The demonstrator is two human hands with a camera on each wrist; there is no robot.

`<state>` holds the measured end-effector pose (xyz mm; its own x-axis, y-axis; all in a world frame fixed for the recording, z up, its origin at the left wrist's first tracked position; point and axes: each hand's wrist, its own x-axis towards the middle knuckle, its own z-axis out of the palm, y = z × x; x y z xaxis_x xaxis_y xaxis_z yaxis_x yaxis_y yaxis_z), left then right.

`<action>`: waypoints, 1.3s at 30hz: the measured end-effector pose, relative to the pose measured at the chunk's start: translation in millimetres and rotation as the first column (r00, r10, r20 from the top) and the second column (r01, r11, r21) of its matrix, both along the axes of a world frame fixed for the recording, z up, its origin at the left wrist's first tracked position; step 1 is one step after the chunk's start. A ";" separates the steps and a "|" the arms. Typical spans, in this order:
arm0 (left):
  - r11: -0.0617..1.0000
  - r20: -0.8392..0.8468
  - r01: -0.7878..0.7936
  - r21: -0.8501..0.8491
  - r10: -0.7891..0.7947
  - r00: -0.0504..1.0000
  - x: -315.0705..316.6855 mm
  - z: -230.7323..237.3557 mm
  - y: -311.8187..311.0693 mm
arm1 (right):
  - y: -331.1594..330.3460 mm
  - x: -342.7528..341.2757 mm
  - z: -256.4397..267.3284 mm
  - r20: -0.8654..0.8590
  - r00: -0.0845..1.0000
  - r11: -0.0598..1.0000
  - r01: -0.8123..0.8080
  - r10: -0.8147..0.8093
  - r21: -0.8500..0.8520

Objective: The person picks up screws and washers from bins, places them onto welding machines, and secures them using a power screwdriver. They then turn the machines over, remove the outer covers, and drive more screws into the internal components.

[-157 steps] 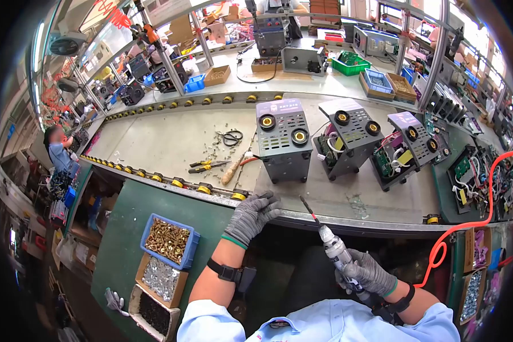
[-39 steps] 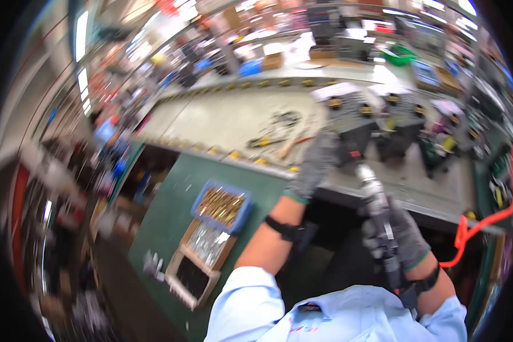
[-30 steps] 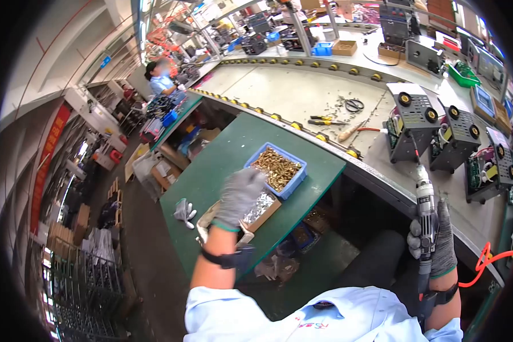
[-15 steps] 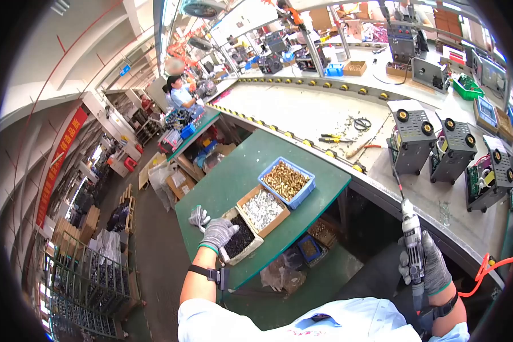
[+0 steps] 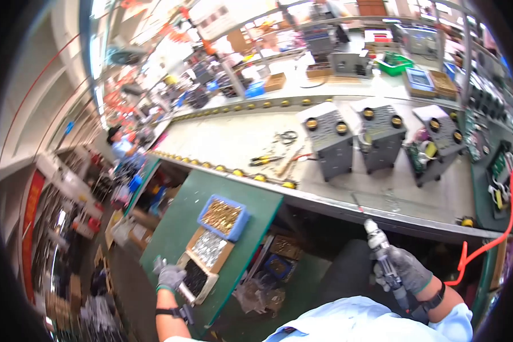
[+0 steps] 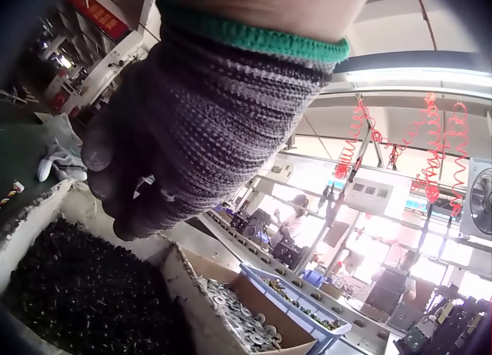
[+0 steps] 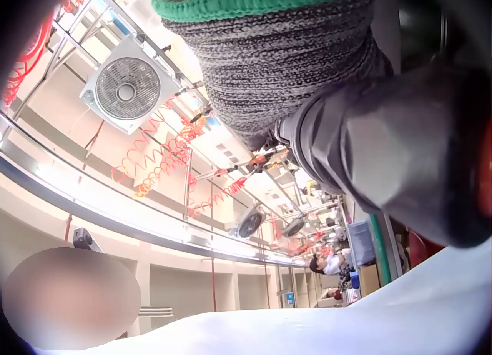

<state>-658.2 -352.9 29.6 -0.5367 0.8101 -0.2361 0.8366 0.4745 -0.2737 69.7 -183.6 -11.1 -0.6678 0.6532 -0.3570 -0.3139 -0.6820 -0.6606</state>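
Three metal units [image 5: 333, 155] stand partly enclosed, fastening seemingly unfinished; the right hand [image 5: 407, 271] grasps a power screwdriver [image 5: 380, 249], the left hand [image 5: 171, 277], grip unclear, beside small black parts [image 5: 195, 278].

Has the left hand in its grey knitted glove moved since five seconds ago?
Yes: the left hand went leftward from the pale metal-edged worktable to the white rectangular box of black parts.

the head view looks forward and down from above the light blue shirt [image 5: 353, 319], spanning the green bench [image 5: 251, 196]. the left wrist view, tilted and close, faces past the left hand [image 6: 215, 132]; it shares the white box of black parts [image 6: 84, 206] with the head view. the right wrist view, tight on the power screwdriver [image 7: 392, 151], faces up toward a box fan [image 7: 127, 90].
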 end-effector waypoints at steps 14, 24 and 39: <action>0.719 0.710 -0.245 0.650 -0.460 0.533 263.4 107.9 196.9 | 21.1 -21.9 28.9 0.135 0.988 0.973 -0.107 0.080 0.205; 0.965 0.916 -0.161 0.207 -0.249 -0.314 368.4 50.3 326.5 | 23.0 -37.6 49.4 0.193 0.981 0.945 -0.087 0.027 0.315; 0.956 0.937 -0.145 0.256 -0.282 -0.205 383.5 47.6 328.6 | 30.4 -43.8 49.6 0.143 0.989 0.961 -0.080 0.043 0.264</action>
